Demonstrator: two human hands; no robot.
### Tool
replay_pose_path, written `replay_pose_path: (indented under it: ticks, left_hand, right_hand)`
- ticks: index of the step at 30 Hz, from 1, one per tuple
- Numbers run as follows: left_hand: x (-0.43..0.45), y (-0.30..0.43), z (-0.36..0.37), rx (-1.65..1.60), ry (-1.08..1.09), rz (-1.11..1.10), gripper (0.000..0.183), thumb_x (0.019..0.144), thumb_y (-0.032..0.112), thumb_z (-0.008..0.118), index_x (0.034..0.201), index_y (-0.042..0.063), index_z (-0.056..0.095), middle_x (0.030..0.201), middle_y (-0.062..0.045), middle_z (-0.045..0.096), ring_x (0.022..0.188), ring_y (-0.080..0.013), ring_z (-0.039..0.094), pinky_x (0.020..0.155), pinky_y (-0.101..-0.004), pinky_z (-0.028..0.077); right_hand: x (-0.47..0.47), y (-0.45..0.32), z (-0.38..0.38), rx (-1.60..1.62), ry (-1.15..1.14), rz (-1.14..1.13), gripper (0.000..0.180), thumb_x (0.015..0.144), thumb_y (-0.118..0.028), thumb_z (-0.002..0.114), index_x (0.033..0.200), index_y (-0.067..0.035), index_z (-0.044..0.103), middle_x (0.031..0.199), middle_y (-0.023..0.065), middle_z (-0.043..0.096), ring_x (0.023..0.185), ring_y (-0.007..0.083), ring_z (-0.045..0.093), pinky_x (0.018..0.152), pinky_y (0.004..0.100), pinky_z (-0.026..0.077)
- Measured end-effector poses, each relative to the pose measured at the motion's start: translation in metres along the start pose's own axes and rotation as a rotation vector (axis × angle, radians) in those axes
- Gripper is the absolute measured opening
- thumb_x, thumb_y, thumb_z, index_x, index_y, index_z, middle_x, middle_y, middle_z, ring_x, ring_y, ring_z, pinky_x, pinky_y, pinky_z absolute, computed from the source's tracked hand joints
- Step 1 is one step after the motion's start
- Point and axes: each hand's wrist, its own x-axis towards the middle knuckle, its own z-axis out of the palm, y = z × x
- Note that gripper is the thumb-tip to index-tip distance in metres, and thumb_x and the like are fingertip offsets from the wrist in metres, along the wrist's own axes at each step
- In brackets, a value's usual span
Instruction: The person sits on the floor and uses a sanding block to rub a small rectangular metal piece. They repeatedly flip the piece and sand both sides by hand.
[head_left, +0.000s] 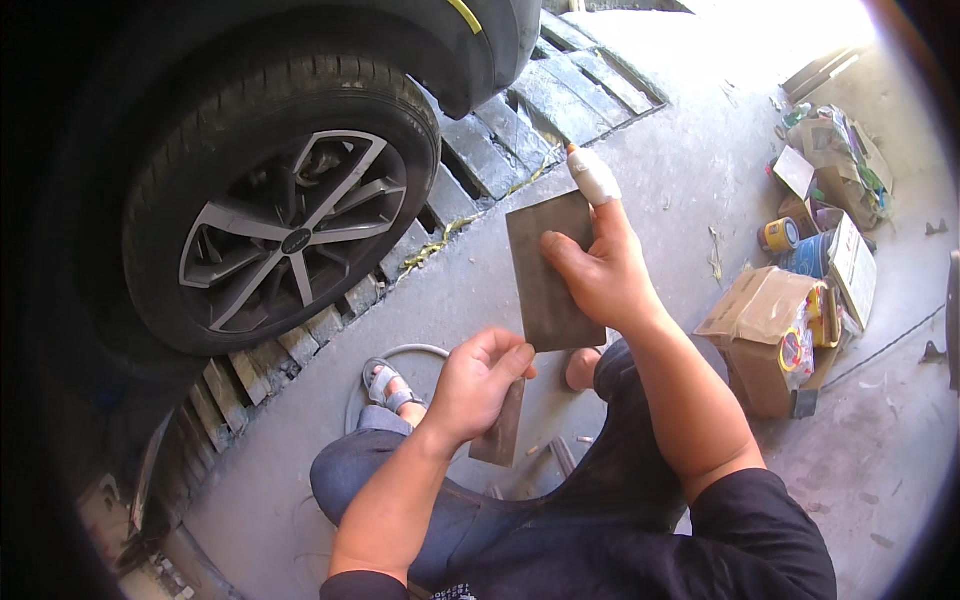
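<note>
My right hand (611, 274) holds a flat, dark rectangular sheet (551, 300), its thumb laid across the face. It looks like sandpaper, though the surface is too plain to be sure. White wrapping (595, 178) covers one finger of this hand, leaving the tip bare. My left hand (484, 386) pinches at the sheet's lower left corner with thumb and fingers. A narrower dark piece (501, 435) hangs below the left palm, held in that hand; its upper part is hidden by the fingers.
A car wheel (296, 240) stands to the left, under a dark bumper (502, 45). Slatted floor grating (480, 150) runs beneath the car. To the right lie a cardboard box (757, 315), a tin (778, 235) and a filled bag (840, 165). A pale hose (409, 349) curves near my sandalled foot.
</note>
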Motion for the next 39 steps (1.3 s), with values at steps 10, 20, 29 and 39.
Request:
replay_pose_path:
  ticks: [10, 20, 29, 39]
  left_hand:
    - [0.016, 0.004, -0.039, -0.255, 0.338, -0.144, 0.044, 0.099, 0.049, 0.051, 0.106, 0.005, 0.058, 0.078, -0.004, 0.062, 0.062, -0.0072, 0.057, 0.052, -0.021, 0.046]
    - [0.023, -0.003, -0.039, -0.414, 0.409, 0.387, 0.018, 0.095, 0.006, 0.059, 0.111, 0.004, 0.049, 0.109, -0.008, 0.062, 0.098, -0.0126, 0.058, 0.091, -0.0296, 0.046]
    - [0.02, 0.005, -0.029, -0.367, 0.465, 0.514, 0.013, 0.096, 0.008, 0.058, 0.106, 0.005, 0.052, 0.101, -0.003, 0.061, 0.091, -0.0081, 0.054, 0.084, -0.0252, 0.045]
    - [0.023, 0.001, -0.033, -0.368, 0.638, 0.51, 0.019, 0.102, 0.022, 0.053, 0.089, 0.008, 0.055, 0.082, 0.005, 0.05, 0.075, -0.0036, 0.043, 0.071, -0.0221, 0.039]
  right_hand:
    - [0.005, -0.003, -0.008, -0.151, 0.087, -0.008, 0.071, 0.084, -0.011, 0.061, 0.149, -0.007, 0.033, 0.129, 0.0216, 0.058, 0.113, 0.028, 0.059, 0.095, 0.0354, 0.046]
    - [0.004, -0.003, -0.007, -0.149, 0.066, -0.029, 0.071, 0.083, -0.012, 0.063, 0.148, -0.007, 0.034, 0.122, 0.0221, 0.061, 0.107, 0.0254, 0.062, 0.092, 0.0335, 0.047]
    - [-0.014, 0.0, 0.018, -0.143, -0.208, 0.019, 0.069, 0.085, -0.012, 0.068, 0.146, -0.001, 0.036, 0.124, 0.0183, 0.06, 0.116, 0.025, 0.057, 0.1, 0.0341, 0.041]
    - [-0.019, -0.011, 0.03, -0.262, -0.225, -0.188, 0.066, 0.087, -0.016, 0.063, 0.145, -0.001, 0.036, 0.124, 0.0295, 0.057, 0.116, 0.0412, 0.057, 0.097, 0.0411, 0.044]
